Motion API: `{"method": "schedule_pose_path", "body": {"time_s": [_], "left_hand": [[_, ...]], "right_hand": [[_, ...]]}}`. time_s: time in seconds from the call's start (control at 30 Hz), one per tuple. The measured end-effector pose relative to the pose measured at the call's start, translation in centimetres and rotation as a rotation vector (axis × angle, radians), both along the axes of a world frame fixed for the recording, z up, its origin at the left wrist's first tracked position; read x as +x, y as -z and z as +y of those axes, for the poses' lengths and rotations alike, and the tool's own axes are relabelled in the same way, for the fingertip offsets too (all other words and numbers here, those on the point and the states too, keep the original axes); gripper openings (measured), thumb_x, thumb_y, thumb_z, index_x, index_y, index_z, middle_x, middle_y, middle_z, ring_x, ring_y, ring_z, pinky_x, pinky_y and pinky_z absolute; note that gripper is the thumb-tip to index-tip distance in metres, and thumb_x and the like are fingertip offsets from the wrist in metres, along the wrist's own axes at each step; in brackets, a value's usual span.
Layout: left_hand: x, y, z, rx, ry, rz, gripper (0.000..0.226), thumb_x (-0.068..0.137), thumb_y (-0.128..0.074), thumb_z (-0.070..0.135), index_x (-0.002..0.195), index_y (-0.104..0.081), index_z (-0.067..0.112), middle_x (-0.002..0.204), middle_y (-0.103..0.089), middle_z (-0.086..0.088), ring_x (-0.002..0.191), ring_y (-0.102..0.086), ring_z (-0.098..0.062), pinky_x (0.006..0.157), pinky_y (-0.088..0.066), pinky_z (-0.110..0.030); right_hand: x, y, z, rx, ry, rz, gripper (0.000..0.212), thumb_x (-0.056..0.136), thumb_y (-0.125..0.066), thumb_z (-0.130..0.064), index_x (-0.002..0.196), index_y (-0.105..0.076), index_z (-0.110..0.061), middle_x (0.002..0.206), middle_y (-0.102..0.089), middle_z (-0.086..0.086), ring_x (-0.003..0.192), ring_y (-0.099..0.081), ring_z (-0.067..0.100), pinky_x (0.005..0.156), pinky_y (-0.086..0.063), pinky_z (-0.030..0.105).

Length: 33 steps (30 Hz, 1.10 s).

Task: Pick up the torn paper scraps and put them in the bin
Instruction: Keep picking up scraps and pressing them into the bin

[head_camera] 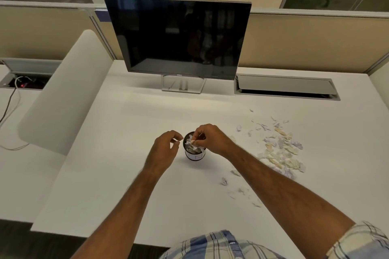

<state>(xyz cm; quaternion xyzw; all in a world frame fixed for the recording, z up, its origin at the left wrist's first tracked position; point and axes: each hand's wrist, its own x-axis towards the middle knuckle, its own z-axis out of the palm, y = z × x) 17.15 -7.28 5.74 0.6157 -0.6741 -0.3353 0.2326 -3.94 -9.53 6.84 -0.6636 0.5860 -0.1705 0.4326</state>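
A small round bin (195, 156), dark-rimmed with a white side, stands on the white desk (130, 136) and holds white scraps. My right hand (208, 137) is over its mouth, its fingers pinching paper scraps (192, 142) at the rim. My left hand (166, 146) hovers just left of the bin with its fingers loosely curled and nothing visible in them. A spread of torn paper scraps (281, 151), white and pale yellow, lies on the desk to the right of the bin, with stray bits (224, 181) nearer to me.
A dark monitor (181, 35) on a stand sits at the back of the desk. A cable tray lid (284, 86) lies at the back right. A white curved divider (63, 92) borders the desk on the left, beige partitions behind.
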Motion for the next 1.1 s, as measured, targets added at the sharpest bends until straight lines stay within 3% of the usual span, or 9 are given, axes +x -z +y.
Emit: {"method": "schedule_pose_path", "body": {"time_s": [0.23,0.3,0.4,0.5,0.6,0.67,0.77,0.93,1.1], "left_hand": [[0.3,0.8,-0.1,-0.01,0.058,0.015,0.017,0.095,-0.065,0.011,0.102,-0.068,0.025,0.103,-0.067,0.017,0.099,-0.06,-0.003,0.085,-0.048,-0.022],[0.3,1.1,-0.1,-0.014,0.067,0.014,0.018,0.094,-0.066,0.011,0.102,-0.068,0.027,0.103,-0.067,0.018,0.099,-0.06,-0.004,0.088,-0.048,-0.025],[0.5,1.3,-0.1,-0.012,0.068,0.003,0.018,0.094,-0.066,0.013,0.101,-0.068,0.029,0.102,-0.066,0.02,0.099,-0.059,-0.003,0.089,-0.048,-0.024],[0.6,1.3,0.0,0.009,0.055,0.009,0.017,0.095,-0.067,0.014,0.101,-0.068,0.029,0.102,-0.065,0.02,0.1,-0.059,-0.003,0.088,-0.047,-0.022],[1.0,1.4,0.1,0.01,0.046,-0.001,0.017,0.095,-0.067,0.014,0.101,-0.069,0.029,0.102,-0.066,0.021,0.1,-0.059,-0.003,0.088,-0.047,-0.022],[1.1,1.5,0.0,0.014,0.038,-0.007,0.016,0.095,-0.067,0.014,0.1,-0.069,0.029,0.101,-0.065,0.022,0.099,-0.059,-0.002,0.087,-0.046,-0.021],[1.0,1.2,-0.2,0.01,0.028,-0.01,0.016,0.094,-0.068,0.014,0.1,-0.069,0.029,0.1,-0.065,0.023,0.099,-0.059,-0.001,0.085,-0.045,-0.02],[0.5,0.5,0.0,-0.014,0.024,-0.01,0.014,0.094,-0.067,0.013,0.099,-0.068,0.027,0.1,-0.065,0.02,0.098,-0.059,0.0,0.086,-0.048,-0.023],[-0.5,0.1,1.0,-0.062,0.037,0.014,0.016,0.094,-0.068,0.017,0.094,-0.065,0.033,0.097,-0.065,0.021,0.095,-0.061,-0.004,0.085,-0.052,-0.028]], "right_hand": [[1.9,1.4,-0.3,-0.112,-0.189,0.44,0.014,0.087,-0.063,-0.015,0.101,-0.066,-0.012,0.101,-0.066,0.004,0.093,-0.065,0.024,0.072,-0.049,0.032],[2.9,1.0,-0.5,-0.036,-0.191,0.495,0.012,0.088,-0.062,-0.015,0.098,-0.062,-0.009,0.098,-0.066,0.006,0.09,-0.065,0.026,0.07,-0.045,0.031],[5.2,0.0,-2.0,0.284,-0.153,0.583,0.003,0.09,-0.057,-0.014,0.089,-0.056,-0.012,0.092,-0.06,0.007,0.081,-0.055,0.026,0.075,-0.042,0.03],[5.7,0.1,-1.6,0.513,-0.307,0.618,0.01,0.097,-0.051,-0.016,0.099,-0.059,-0.01,0.108,-0.06,0.008,0.093,-0.057,0.025,0.089,-0.047,0.032],[5.4,0.7,-2.1,0.379,-0.253,0.635,0.023,0.1,-0.05,-0.015,0.116,-0.064,-0.009,0.118,-0.064,0.01,0.109,-0.064,0.028,0.088,-0.047,0.035],[4.2,0.4,-1.1,0.189,-0.216,0.527,0.023,0.095,-0.054,-0.009,0.112,-0.069,-0.006,0.113,-0.067,0.012,0.106,-0.066,0.033,0.078,-0.046,0.034],[3.0,0.0,-1.0,0.149,-0.267,0.528,0.026,0.093,-0.06,-0.015,0.115,-0.071,-0.007,0.116,-0.067,0.012,0.102,-0.067,0.03,0.075,-0.041,0.028],[1.2,-0.2,-0.7,-0.079,-0.258,0.436,0.024,0.092,-0.063,-0.01,0.114,-0.072,-0.012,0.116,-0.067,0.007,0.107,-0.064,0.027,0.079,-0.046,0.031],[-0.8,0.3,0.5,-0.136,-0.145,0.149,0.019,0.09,-0.072,-0.011,0.106,-0.079,-0.017,0.107,-0.076,-0.002,0.097,-0.069,0.013,0.084,-0.056,0.03]]}}
